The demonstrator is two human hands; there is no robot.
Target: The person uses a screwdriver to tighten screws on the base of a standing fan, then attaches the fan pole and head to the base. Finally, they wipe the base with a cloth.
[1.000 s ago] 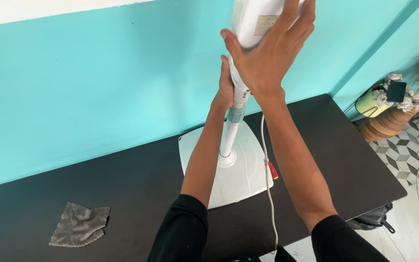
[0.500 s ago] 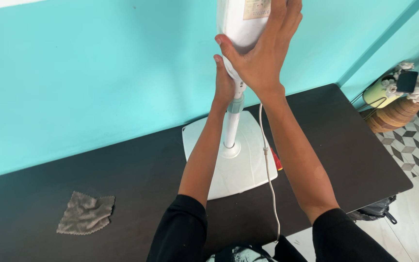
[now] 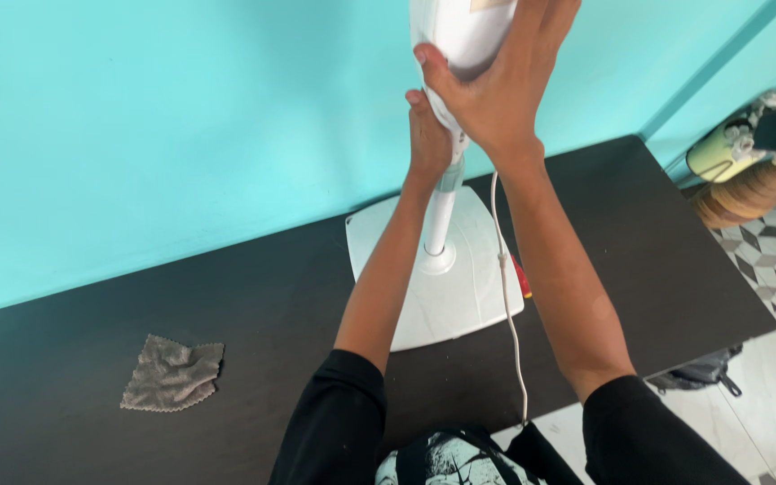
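While the white fan stand (image 3: 442,216) rises from its square white base (image 3: 460,296) on the black table (image 3: 253,332), I have both hands high on it. My left hand (image 3: 428,139) wraps the pole just above its pale collar, fingers curled shut around the shaft. My right hand (image 3: 496,90) lies flat against the white housing (image 3: 460,31) at the top, thumb hooked across the near side and fingers stretched up along it, pressing rather than fisting it.

The stand's long axis runs from the base up towards me and a little towards the wall, so that the pole looks close to upright, its top end leaning slightly right in my view. The top of the housing runs out of the picture.

A white cord (image 3: 509,305) hangs from under my right wrist, crosses the right edge of the base and drops past the table's front edge. Something small and red (image 3: 522,280) peeks out just beside the base, behind the cord. A crumpled grey cloth (image 3: 172,374) lies well apart on the left of the table. The turquoise wall (image 3: 181,135) stands directly behind.
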